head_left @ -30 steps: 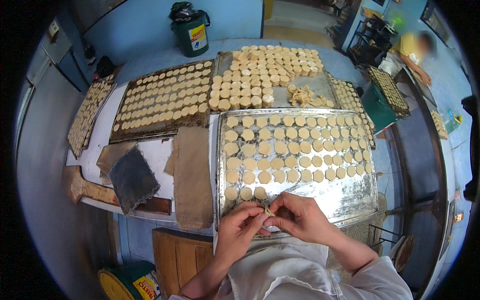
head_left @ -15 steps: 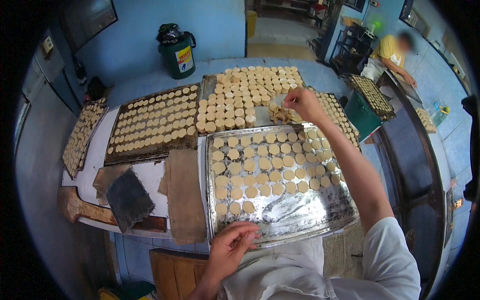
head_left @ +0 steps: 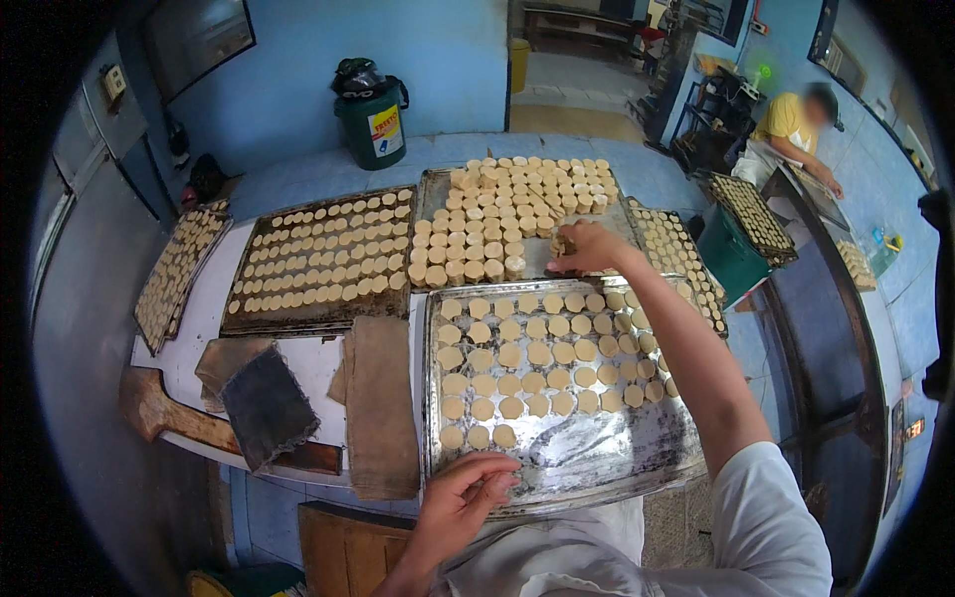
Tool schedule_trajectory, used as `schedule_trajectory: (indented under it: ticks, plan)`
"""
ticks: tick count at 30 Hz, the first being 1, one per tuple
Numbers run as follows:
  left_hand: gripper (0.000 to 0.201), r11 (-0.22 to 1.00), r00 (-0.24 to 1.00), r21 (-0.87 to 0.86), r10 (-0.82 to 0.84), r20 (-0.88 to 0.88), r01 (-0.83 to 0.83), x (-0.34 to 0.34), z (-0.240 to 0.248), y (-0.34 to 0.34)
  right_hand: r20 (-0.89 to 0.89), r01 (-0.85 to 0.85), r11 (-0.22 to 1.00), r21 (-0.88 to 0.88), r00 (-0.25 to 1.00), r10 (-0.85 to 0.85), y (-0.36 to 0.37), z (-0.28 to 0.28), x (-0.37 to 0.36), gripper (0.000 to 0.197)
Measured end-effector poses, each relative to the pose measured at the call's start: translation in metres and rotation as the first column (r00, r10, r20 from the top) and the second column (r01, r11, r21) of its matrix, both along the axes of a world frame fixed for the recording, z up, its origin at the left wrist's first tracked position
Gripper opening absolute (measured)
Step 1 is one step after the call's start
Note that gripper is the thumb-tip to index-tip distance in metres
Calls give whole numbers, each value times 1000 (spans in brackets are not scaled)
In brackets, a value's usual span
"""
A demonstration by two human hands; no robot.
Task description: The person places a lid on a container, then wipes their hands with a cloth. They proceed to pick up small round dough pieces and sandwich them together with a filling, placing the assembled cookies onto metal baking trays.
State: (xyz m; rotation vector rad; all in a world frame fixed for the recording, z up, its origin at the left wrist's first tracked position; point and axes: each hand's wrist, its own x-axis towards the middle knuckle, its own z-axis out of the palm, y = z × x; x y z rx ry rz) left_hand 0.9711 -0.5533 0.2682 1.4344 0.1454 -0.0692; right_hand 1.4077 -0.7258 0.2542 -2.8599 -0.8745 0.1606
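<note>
My right hand (head_left: 592,247) reaches over the far tray with its fingers curled down round a heap of dough scraps (head_left: 559,241), mostly covered by the hand. Stacked round dough discs (head_left: 477,227) stand close beside it on that tray. Nearer to me lies a shiny metal baking tray (head_left: 597,458), with single flat discs (head_left: 537,353) laid in rows over its far and middle part. At the tray's near edge rests my left hand (head_left: 466,502), its fingers loosely bent, the thumb a little apart, with nothing visible in it.
Trays of discs (head_left: 323,244) stand at left, and another (head_left: 678,249) at right. Brown cloths (head_left: 381,408), a dark cloth (head_left: 267,406) and a wooden paddle (head_left: 184,413) lie left. A person (head_left: 796,129) works at a right-hand counter. A green bin (head_left: 373,129) stands behind.
My right hand has come down onto the dough scraps, where it was raised just above them. My left hand stays by the tray's near edge. The whole view has shifted slightly.
</note>
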Motion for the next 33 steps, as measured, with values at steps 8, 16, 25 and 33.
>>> schedule_trajectory:
  ticks: [8, 16, 25, 33]
  plan:
    - [23, 997, 1000, 80, -14, 22, 12, -2, 2, 0, 74, 28, 989, 143, 997, -39, -13, -24, 19, 36]
    - [23, 997, 1000, 83, 9, -11, -8, -5, 5, 5, 80, 141, 987, 78, 986, -147, -40, 6, 35, 50]
    - [22, 994, 1000, 102, -22, -2, 22, 4, 2, 0, -165, -37, 992, -118, 986, 17, -111, 18, 41, 40]
    - [23, 990, 997, 117, -72, -22, 74, 8, 7, -15, 87, 121, 992, 26, 989, -123, -112, 6, 27, 16]
